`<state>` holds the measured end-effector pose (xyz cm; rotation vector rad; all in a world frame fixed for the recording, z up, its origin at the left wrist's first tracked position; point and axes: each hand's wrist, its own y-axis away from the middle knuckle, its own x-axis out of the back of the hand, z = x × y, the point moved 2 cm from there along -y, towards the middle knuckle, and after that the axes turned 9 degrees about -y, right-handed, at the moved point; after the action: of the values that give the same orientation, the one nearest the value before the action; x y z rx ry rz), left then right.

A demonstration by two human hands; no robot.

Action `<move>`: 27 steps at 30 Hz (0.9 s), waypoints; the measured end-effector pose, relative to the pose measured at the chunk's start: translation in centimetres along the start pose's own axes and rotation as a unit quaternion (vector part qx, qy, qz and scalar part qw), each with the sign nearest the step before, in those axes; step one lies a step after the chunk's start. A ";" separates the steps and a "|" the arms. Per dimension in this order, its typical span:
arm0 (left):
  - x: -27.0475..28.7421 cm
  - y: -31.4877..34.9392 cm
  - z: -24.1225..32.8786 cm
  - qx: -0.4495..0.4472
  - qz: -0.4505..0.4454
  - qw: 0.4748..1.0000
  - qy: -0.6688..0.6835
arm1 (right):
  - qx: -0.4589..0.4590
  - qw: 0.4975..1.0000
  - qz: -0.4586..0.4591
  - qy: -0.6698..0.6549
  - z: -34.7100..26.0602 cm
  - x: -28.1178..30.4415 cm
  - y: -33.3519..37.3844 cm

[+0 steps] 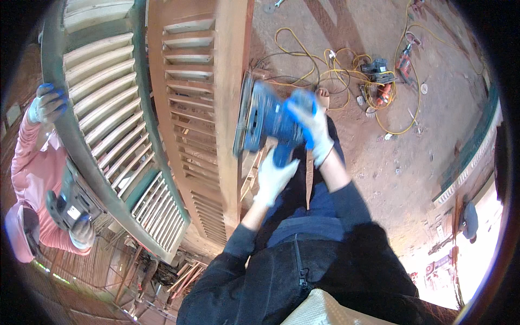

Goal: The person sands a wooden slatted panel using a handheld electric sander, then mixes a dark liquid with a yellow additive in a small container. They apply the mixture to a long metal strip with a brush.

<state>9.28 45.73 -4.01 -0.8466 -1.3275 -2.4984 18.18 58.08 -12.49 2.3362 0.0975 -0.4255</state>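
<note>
Both my hands, in white gloves with blue on the right one, grip a blue electric sander (273,119) that is smeared by motion. My left hand (275,177) is closed round its lower handle. My right hand (314,120) wraps the upper end of the body. The sander is tilted on its side, with its flat pad facing the edge of a brown wooden louvred shutter (232,103) on my left. Pad and shutter edge look to be in contact, though blur hides the exact line. Pale bare wood shows along the shutter's frame.
Left of it stands a green-framed louvred shutter (102,138); beyond, a co-worker in a pink top (40,168) holds a dark power tool (76,200). Tangled yellow cord (346,73), a red drill (405,62) and a black-and-orange tool (379,81) lie on the dusty floor.
</note>
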 end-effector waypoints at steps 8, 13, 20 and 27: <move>-0.4 6.5 -4.2 0.061 -0.121 0.983 -0.126 | -0.164 0.967 0.008 -0.198 3.9 2.4 10.3; -0.2 2.8 3.1 -0.151 -0.205 0.960 -0.120 | -0.014 0.981 0.114 -0.157 -3.5 8.0 8.6; 14.1 -12.0 12.4 -0.245 0.271 0.929 -0.056 | 0.237 0.958 0.163 0.009 -15.1 18.6 8.6; 27.8 -34.5 12.9 -0.021 0.335 0.924 -0.182 | 0.269 0.931 0.246 -0.024 -19.4 20.1 9.7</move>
<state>-22.62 78.89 -6.81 -1.5254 -0.8503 -1.8856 44.31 63.47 0.23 2.7513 -0.6998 -0.2739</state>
